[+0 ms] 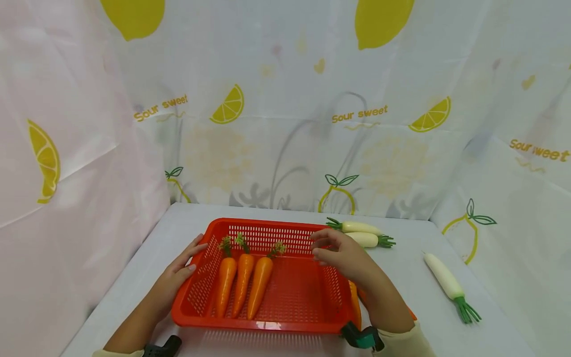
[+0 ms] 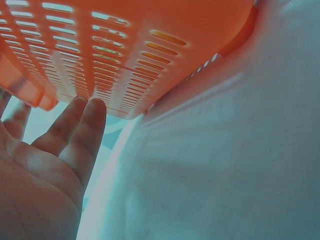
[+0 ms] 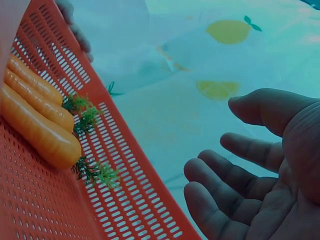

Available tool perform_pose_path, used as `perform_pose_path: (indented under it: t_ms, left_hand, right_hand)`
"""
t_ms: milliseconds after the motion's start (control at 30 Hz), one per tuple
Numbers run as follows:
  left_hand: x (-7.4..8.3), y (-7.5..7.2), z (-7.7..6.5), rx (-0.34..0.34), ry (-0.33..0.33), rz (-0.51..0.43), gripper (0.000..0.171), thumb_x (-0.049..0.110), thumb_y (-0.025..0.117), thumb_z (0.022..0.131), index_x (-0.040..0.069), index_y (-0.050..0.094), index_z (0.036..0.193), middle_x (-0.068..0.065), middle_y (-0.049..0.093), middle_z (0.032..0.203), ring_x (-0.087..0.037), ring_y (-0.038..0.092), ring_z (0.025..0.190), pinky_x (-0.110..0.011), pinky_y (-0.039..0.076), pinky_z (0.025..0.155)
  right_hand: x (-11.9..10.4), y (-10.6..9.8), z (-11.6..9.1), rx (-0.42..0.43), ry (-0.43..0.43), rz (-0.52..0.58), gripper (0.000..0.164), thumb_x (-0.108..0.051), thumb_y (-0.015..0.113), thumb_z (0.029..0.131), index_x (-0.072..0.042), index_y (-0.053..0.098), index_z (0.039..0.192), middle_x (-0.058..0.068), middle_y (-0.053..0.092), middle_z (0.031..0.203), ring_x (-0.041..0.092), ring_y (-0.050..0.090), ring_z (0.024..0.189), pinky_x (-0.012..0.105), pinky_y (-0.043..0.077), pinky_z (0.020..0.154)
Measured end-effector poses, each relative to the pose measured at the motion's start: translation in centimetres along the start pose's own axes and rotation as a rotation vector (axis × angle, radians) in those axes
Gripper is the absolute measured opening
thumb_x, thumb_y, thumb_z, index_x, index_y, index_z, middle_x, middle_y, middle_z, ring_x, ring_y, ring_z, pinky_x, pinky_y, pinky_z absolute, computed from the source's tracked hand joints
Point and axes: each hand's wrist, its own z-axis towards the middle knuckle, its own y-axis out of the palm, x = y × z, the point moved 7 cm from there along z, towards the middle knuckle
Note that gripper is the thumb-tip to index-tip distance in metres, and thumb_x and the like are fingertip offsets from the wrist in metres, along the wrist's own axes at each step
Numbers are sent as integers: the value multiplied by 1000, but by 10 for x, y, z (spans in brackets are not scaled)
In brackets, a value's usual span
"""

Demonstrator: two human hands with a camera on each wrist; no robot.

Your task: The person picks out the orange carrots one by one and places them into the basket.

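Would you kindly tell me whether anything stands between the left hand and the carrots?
Yes, the slotted left side of the red basket does: the left hand is at its outer face, and the three carrots lie inside.

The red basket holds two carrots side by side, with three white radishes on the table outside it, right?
Not quite: the head view shows three carrots, not two, side by side in the red basket. The three white radishes lie on the table outside it.
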Motion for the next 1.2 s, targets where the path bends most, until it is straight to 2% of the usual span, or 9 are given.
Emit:
perform_pose_path:
  t_ms: [100, 300, 567, 800, 967, 1200]
  left_hand:
    - [-1, 0, 0, -2, 1, -5, 51, 22, 41, 113, 7, 37, 161, -3, 4, 178, 14, 26, 143, -24, 54, 98]
    - [-1, 1, -1, -10, 6, -4, 51, 22, 41, 113, 8, 37, 161, 0, 4, 178, 7, 20, 151, -23, 53, 99]
    - [2, 1, 0, -9, 23, -5, 50, 21, 40, 113, 6, 37, 160, -3, 4, 178, 17, 26, 141, -22, 53, 99]
    - [2, 0, -2, -9, 30, -4, 50, 19, 40, 113, 5, 36, 161, -1, 5, 178, 21, 24, 140, -19, 50, 101]
    - [1, 1, -3, -5, 31, 4, 50, 19, 40, 113, 4, 37, 160, -1, 6, 178, 20, 25, 140, -19, 50, 101]
    - [1, 1, -2, -5, 22, -3, 50, 21, 40, 113, 6, 37, 161, -2, 5, 178, 19, 25, 140, -21, 53, 99]
  right_hand:
    - [1, -4, -4, 16, -7, 5, 39, -19, 66, 103, -2, 56, 137, 19, 63, 126, 27, 69, 105, 42, 59, 95]
    - [7, -15, -12, 53, 6, 24, 37, -18, 66, 103, -3, 57, 136, 17, 62, 129, 31, 66, 110, 42, 59, 95]
    - [21, -33, -21, 84, 7, 15, 42, -19, 66, 103, -2, 54, 140, 26, 58, 134, 35, 66, 113, 43, 59, 96]
    - [39, -42, -26, 150, 88, 17, 44, -22, 70, 101, -5, 57, 140, 18, 65, 128, 26, 69, 108, 44, 60, 96]
    - [49, -45, -28, 181, 86, 18, 41, -20, 69, 101, -6, 58, 139, 17, 65, 128, 28, 68, 110, 47, 60, 97]
    - [54, -49, -32, 258, 79, 8, 38, -20, 68, 102, -8, 59, 137, 16, 65, 128, 27, 68, 109, 38, 61, 93]
